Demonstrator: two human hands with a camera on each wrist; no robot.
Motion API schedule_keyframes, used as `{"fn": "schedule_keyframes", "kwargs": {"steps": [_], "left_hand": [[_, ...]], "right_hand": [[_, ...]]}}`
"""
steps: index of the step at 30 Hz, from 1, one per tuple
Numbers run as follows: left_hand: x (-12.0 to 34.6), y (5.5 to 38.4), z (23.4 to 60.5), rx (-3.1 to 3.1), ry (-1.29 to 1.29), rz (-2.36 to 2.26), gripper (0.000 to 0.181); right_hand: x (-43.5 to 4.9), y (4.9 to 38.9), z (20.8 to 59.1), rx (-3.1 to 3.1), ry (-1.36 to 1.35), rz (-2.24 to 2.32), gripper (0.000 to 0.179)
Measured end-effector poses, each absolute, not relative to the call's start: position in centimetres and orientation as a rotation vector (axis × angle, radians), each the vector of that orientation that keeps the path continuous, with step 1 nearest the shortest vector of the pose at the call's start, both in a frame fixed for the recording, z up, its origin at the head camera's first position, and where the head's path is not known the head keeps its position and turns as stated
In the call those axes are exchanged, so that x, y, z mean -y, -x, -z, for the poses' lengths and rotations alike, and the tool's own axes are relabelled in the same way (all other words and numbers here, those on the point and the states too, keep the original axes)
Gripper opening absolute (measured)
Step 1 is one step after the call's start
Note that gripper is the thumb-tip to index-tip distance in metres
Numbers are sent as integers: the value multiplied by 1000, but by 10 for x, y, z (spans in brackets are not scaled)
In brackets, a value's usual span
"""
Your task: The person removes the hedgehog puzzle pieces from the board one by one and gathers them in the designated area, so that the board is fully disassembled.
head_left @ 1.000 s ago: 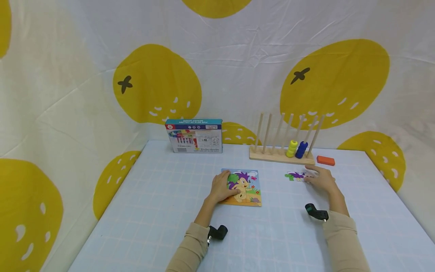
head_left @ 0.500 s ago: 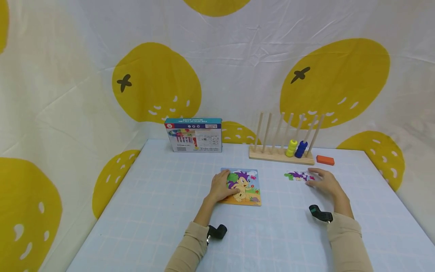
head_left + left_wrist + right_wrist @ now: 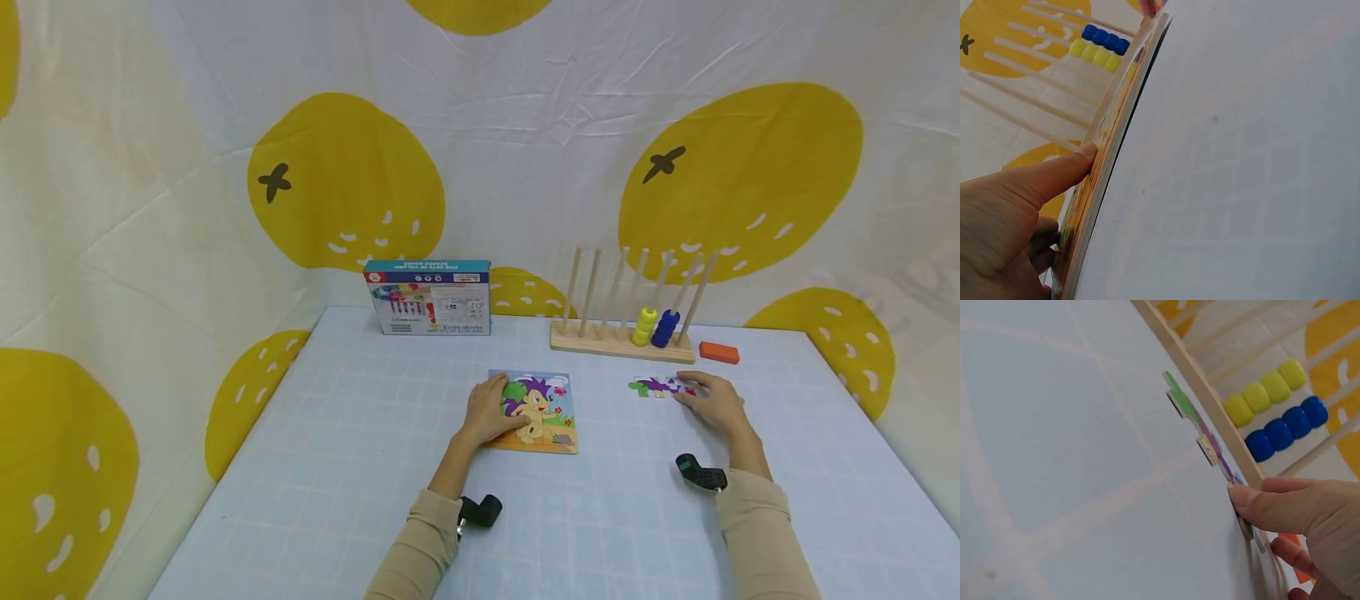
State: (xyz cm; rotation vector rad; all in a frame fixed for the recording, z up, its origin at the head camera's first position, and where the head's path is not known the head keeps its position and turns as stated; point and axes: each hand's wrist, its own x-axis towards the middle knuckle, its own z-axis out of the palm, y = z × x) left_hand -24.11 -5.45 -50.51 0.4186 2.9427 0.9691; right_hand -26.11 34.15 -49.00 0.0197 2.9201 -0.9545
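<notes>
My left hand [image 3: 486,414] rests on the left part of a square jigsaw puzzle [image 3: 540,421] with a purple-haired hedgehog picture, lying flat on the table. Its thumb presses on the picture, also seen in the left wrist view; the other fingers lie along the left side. To the right, a short strip of joined puzzle pieces [image 3: 651,387] in green, purple and white lies flat. My right hand [image 3: 716,404] pinches the strip's right end between thumb and index finger. In the right wrist view the thumb touches the near edge of a puzzle piece [image 3: 1244,526].
Behind the strip stands a wooden peg rack [image 3: 622,343] with yellow beads [image 3: 643,327] and blue beads [image 3: 665,330] on two pegs. An orange block [image 3: 718,353] lies to its right. A printed box [image 3: 429,300] stands at the back left, near the fabric backdrop.
My right hand has shifted slightly right and then a little back left, showing more of the strip's right end. The left hand and the hedgehog puzzle have stayed put.
</notes>
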Motion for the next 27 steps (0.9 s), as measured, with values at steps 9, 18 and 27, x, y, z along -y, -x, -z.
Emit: {"fn": "schedule_keyframes", "kwargs": {"steps": [9,18,27], "left_hand": [[54,240,506,-2938,-428,-970,84],[54,240,509,-2985,-459,-920,82],[53,231,508,-3064,-418,-941,69]], "right_hand": [[-342,261,492,-2927,-69,959,52],[-320,254,486,-3032,4,1094,44],[-255,252,488,-3133,383,1382,31]]}}
